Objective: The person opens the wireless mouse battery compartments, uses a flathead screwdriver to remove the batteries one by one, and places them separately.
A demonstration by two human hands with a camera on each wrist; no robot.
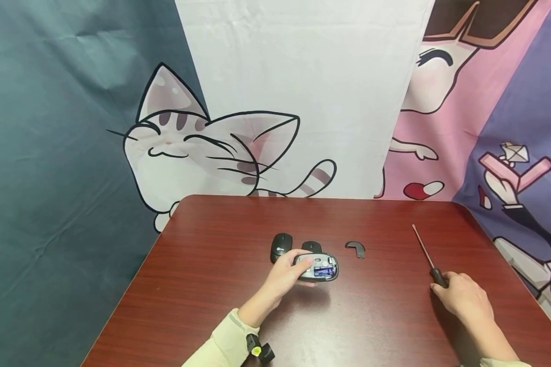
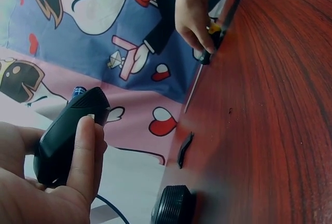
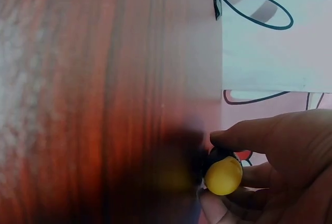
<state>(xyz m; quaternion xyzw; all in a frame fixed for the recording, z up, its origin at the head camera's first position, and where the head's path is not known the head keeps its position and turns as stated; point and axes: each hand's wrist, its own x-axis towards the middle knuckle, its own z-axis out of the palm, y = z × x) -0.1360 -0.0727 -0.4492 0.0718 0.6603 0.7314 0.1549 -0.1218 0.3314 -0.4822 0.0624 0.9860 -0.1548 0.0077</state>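
Nearest the camera, the pale yellow-green sleeve (image 1: pixel 222 339) of the left arm, with a small black device (image 1: pixel 257 351) worn at the wrist, leads up to the left hand (image 1: pixel 282 275), which grips a rounded black computer mouse with a grey underside (image 1: pixel 308 273). That mouse is held up off the bench, underside turned upward, the thumb on the grey face and fingers beneath; its compartment is uncovered and a blue battery (image 1: pixel 323 271) shows inside. Just behind it, a small black mouse (image 1: pixel 311 246) rests partly hidden, and beside that, to the left, lies a black oval mouse with a small white mark (image 1: pixel 281 244). To the right is a hooked, flat black piece (image 1: pixel 360 249). Farther right, well apart from the mice, the right hand (image 1: pixel 466 295) pinches the black, yellow-ended handle of a slim-shafted screwdriver (image 1: pixel 438 277), its tip pointing toward the far edge; whether the shaft touches the surface I cannot tell. All this is at a reddish-brown wood-grain bench (image 1: pixel 202 285), with a cartoon-printed cloth (image 1: pixel 96 127) behind.
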